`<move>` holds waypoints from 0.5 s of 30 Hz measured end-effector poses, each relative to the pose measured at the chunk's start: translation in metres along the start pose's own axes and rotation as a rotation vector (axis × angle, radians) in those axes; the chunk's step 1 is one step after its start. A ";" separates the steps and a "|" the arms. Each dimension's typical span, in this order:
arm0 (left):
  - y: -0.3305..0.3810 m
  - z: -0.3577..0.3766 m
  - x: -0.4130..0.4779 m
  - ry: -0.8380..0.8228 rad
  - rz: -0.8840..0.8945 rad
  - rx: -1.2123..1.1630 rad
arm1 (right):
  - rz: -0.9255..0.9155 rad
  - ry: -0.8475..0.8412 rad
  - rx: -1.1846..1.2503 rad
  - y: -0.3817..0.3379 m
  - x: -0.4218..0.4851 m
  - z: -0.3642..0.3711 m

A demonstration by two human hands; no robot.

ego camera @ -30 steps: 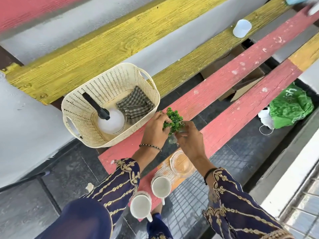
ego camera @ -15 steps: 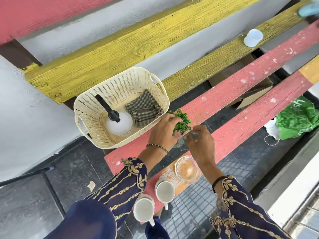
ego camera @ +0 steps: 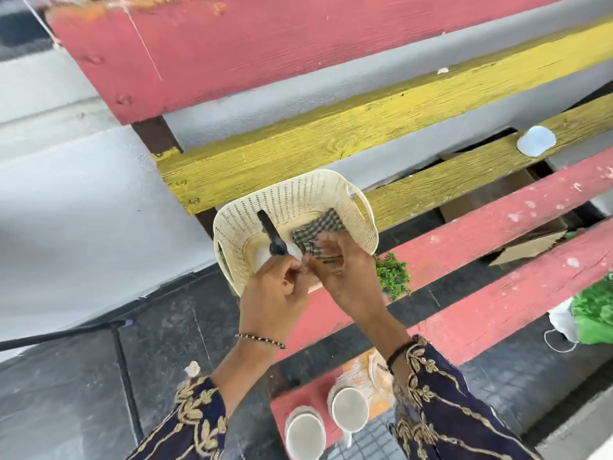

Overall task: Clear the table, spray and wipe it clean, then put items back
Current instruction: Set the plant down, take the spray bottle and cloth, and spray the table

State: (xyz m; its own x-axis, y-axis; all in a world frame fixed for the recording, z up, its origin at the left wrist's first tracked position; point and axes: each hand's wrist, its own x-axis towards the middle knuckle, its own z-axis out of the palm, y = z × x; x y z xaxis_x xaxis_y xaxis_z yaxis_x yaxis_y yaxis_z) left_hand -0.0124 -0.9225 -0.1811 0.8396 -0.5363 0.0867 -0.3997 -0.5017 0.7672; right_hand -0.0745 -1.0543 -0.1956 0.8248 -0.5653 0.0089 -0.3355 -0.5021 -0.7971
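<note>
- spray bottle [ego camera: 272, 239] sits in the cream basket [ego camera: 308, 197] on the slatted table [ego camera: 497, 227]: round white body, black nozzle slanting up.
- checked cloth [ego camera: 315, 231] lies crumpled right beside it.
- left hand [ego camera: 275, 290] has fingers curled at the bottle's neck; too blurred to tell if it grips.
- right hand [ego camera: 346, 277] is over the cloth, fingers spread.
</note>
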 end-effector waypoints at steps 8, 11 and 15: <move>-0.042 -0.036 0.036 0.217 -0.160 -0.027 | -0.117 -0.102 0.003 -0.011 0.029 0.062; -0.053 -0.030 0.056 0.173 -0.267 -0.025 | -0.175 -0.009 -0.063 -0.008 0.025 0.063; -0.066 -0.005 0.084 -0.035 -0.347 0.037 | -0.157 0.082 -0.124 -0.002 0.012 0.049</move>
State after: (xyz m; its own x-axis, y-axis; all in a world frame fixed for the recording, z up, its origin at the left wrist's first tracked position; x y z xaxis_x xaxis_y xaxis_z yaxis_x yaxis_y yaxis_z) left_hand 0.0861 -0.9312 -0.2216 0.9149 -0.3522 -0.1974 -0.1066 -0.6822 0.7233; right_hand -0.0413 -1.0280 -0.2236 0.8331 -0.5228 0.1805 -0.2632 -0.6619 -0.7019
